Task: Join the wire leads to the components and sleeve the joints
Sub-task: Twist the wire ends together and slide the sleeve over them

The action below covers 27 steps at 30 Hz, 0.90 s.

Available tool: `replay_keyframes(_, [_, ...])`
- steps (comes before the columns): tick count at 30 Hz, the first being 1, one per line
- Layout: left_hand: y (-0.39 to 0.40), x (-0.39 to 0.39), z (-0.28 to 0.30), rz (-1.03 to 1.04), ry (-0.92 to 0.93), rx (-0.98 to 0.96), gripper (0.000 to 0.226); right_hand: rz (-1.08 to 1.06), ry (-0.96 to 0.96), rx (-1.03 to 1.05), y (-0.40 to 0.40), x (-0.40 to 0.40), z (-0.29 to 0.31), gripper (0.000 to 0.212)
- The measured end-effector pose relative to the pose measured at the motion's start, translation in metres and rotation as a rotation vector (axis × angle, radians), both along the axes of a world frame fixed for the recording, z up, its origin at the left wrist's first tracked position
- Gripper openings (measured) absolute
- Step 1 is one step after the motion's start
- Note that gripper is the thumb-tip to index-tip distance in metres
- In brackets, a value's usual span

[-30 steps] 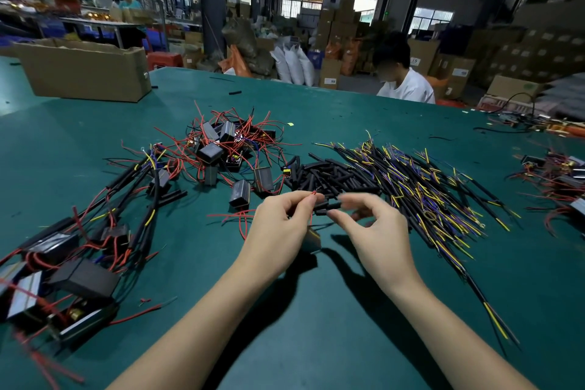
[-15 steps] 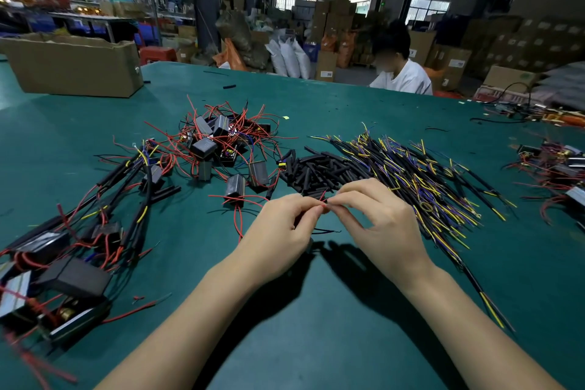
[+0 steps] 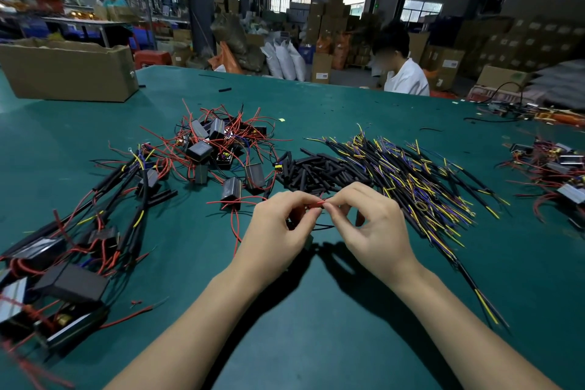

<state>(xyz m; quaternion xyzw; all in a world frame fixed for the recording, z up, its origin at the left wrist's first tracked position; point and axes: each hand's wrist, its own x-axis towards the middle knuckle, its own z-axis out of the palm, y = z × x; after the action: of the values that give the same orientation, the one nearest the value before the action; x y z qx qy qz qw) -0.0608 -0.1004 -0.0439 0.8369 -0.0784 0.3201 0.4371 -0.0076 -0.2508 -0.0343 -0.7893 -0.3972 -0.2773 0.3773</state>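
Both hands had drawn closer together since a second earlier, when they held a short black sleeve between them over the tabletop (image 3: 316, 326); that sleeve was no longer between the fingertips, and a red wire lead (image 3: 317, 203) showed there instead. The left hand (image 3: 278, 231) pinched the lead between thumb and forefinger, its grip pressed together on the wire. The right hand (image 3: 373, 225) met it fingertip to fingertip, pinching the same red lead at its other end, with the remaining fingers curled loosely below. A dark object, possibly a component or sleeve, sat partly hidden under the left palm, and a thin black wire (image 3: 323, 227) ran out between the two hands.

Just beyond the hands lay a pile of black sleeves (image 3: 316, 171), touching a wide spread of black leads with yellow and purple tips (image 3: 421, 180) to the right. To the left of the sleeves sat a tangle of small black box components with red wires (image 3: 218, 149). Nearer on the left lay joined assemblies with long black sleeved leads (image 3: 95, 222) and larger black boxes (image 3: 76, 282). A cardboard box (image 3: 66, 73) stood at the far left corner, and another heap of components (image 3: 557, 168) lay at the right edge. A person in a white shirt (image 3: 406, 77) sat at the far side.
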Motion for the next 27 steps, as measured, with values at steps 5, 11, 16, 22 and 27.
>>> replay_keyframes(5, [0.005, 0.004, -0.004, 0.066, -0.058, 0.021, 0.012, 0.032, 0.175, 0.048, 0.003, 0.002, -0.002, 0.011])
replay_keyframes(11, [0.007, 0.01, -0.006, 0.132, -0.075, -0.041, 0.007, 0.079, 0.57, 0.132, -0.009, 0.033, 0.015, 0.011])
replay_keyframes(16, [0.008, 0.012, -0.006, 0.135, -0.035, -0.217, 0.014, -0.519, 0.541, -0.012, -0.036, 0.086, 0.017, 0.013])
replay_keyframes(22, [0.007, 0.011, -0.005, 0.082, 0.044, -0.33, 0.024, -0.689, 0.519, -0.302, -0.028, 0.096, 0.013, 0.011])
replay_keyframes(27, [0.007, 0.01, -0.005, 0.089, 0.035, -0.342, 0.029, -0.656, 0.533, -0.448, -0.013, 0.094, 0.012, 0.012])
